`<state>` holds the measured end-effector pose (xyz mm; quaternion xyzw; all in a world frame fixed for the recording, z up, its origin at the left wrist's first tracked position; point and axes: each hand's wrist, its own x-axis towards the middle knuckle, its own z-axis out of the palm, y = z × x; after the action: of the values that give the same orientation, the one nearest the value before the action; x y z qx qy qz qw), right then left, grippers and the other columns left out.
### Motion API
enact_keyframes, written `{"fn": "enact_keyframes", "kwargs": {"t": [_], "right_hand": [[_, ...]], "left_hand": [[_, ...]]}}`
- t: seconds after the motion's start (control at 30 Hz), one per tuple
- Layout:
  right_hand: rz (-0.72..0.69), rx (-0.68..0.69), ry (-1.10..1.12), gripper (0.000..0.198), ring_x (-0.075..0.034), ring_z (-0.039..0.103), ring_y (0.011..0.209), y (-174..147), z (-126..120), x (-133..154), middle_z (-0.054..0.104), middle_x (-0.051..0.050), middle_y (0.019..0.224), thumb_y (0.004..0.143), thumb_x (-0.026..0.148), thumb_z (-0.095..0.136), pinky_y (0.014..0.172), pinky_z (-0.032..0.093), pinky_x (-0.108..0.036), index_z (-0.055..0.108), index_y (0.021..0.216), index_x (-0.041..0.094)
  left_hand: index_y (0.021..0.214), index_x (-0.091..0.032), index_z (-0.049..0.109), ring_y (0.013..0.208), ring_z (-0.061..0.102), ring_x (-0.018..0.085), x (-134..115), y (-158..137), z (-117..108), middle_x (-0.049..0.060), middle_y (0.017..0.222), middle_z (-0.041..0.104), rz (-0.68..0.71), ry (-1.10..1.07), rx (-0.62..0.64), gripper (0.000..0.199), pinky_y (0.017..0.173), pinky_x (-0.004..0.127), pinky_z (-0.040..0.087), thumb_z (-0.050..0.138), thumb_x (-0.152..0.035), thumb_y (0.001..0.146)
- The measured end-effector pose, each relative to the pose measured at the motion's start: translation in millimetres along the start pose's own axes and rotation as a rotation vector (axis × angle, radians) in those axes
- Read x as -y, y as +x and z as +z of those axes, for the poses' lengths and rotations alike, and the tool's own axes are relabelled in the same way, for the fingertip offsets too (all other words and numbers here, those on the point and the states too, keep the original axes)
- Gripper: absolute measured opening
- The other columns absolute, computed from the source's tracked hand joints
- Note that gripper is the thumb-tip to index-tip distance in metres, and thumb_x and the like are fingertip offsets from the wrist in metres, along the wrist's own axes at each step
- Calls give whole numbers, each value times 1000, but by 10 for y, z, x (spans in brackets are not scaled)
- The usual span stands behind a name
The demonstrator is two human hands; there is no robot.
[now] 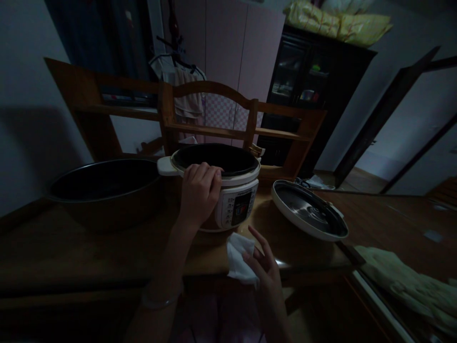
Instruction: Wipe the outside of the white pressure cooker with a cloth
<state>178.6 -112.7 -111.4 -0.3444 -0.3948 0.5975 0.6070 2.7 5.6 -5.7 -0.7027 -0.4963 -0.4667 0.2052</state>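
A white electric pressure cooker (228,209) stands upright on the wooden desk, its top uncovered and its inside dark. My left hand (200,193) is closed over the cooker's near rim, fingers curled over the edge. Low in front of the cooker, my right hand (266,262) grips a white tissue (239,257), with the index finger stretched out toward the cooker. To the right, the cooker's round lid (310,209) lies with its metal inner side up. A large dark basin (107,200) sits to the left of the cooker.
The wooden desk (200,257) has a raised shelf rack (214,128) along its back. Beyond it stand a pale wardrobe (226,47) and a dark cabinet (303,90) with yellow bags (339,24) on top. Pale green cloth (407,286) lies below the desk's right end.
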Motion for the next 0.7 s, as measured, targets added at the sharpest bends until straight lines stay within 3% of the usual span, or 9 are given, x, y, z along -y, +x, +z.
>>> {"fn": "enact_keyframes", "kwargs": {"t": [0.13, 0.33, 0.53, 0.7], "right_hand": [[-8, 20, -49, 65, -26, 72, 94, -65, 2, 54, 72, -11, 116, 84, 35, 73, 76, 58, -36, 48, 144, 27], [7, -57, -188, 42, -26, 69, 100, -136, 5, 111, 71, -10, 118, 84, 42, 73, 73, 56, -30, 66, 121, 24], [-4, -76, -217, 37, -20, 66, 86, -135, 14, 111, 70, -7, 116, 85, 44, 71, 62, 50, -24, 65, 117, 25], [-15, -55, -226, 27, -14, 59, 71, -139, 9, 98, 67, -2, 93, 87, 43, 69, 57, 45, -21, 62, 105, 24]], "left_hand": [[101, -22, 64, 95, 52, 24, -5, 1, -10, 6, 93, 61, -4, -24, 1, 33, 97, 43, 37, 31, -29, 103], [102, -22, 64, 95, 52, 24, -7, 0, -9, 6, 93, 61, 2, -20, -1, 33, 97, 42, 37, 31, -29, 102], [101, -21, 64, 95, 52, 24, -2, 4, -15, 6, 93, 61, 4, 1, 8, 34, 96, 42, 37, 31, -30, 103], [101, -22, 64, 95, 52, 24, -2, 3, -10, 6, 94, 61, 4, -7, 2, 34, 96, 42, 37, 31, -30, 103]]}}
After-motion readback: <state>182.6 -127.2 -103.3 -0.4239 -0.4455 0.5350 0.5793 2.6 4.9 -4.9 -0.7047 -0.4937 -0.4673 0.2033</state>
